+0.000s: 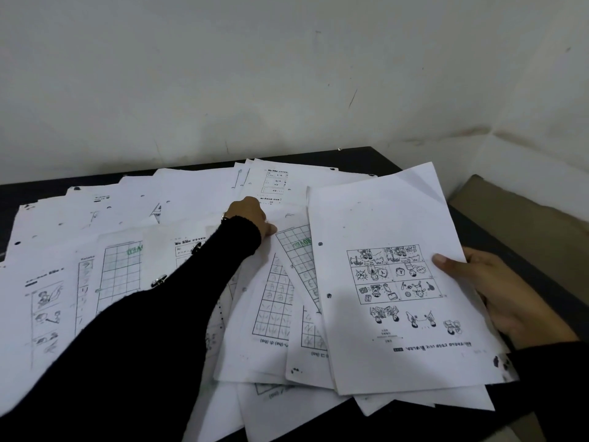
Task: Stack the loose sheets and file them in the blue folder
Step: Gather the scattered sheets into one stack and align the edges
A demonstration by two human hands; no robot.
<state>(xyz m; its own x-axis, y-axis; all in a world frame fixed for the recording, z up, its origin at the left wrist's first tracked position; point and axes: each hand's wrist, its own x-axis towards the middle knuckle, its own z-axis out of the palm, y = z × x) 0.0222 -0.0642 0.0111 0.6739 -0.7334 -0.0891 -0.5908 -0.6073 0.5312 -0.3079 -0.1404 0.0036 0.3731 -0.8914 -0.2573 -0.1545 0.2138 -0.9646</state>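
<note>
Nearest you, your black left sleeve point(153, 317) crosses the loose sheets point(121, 250) that cover most of the dark worktop point(366, 154), from its left edge to near its right edge. Some sheets overhang the near edge.

Your right hand point(506, 298) is at the right edge of the worktop. Its grip is clenched on a stack point(398, 282) of sheets, thumb on top at the stack's right margin and fingers underneath. The top sheet shows cartoon panels printed upside down to you, with punch holes along its left margin and its far right corner folded over. The stack lies tilted over other sheets with green-stamped grids point(287, 282).

Further in, your left hand point(251, 218) reaches to the middle of the spread. Its fingers are curled down onto a sheet just left of the stack's far end; whether this grip pinches the paper or only presses on it, you cannot tell from here.

Beyond the worktop's far edge stands a white wall point(287, 74). Off the right edge lies a brown board point(526, 212).
</note>
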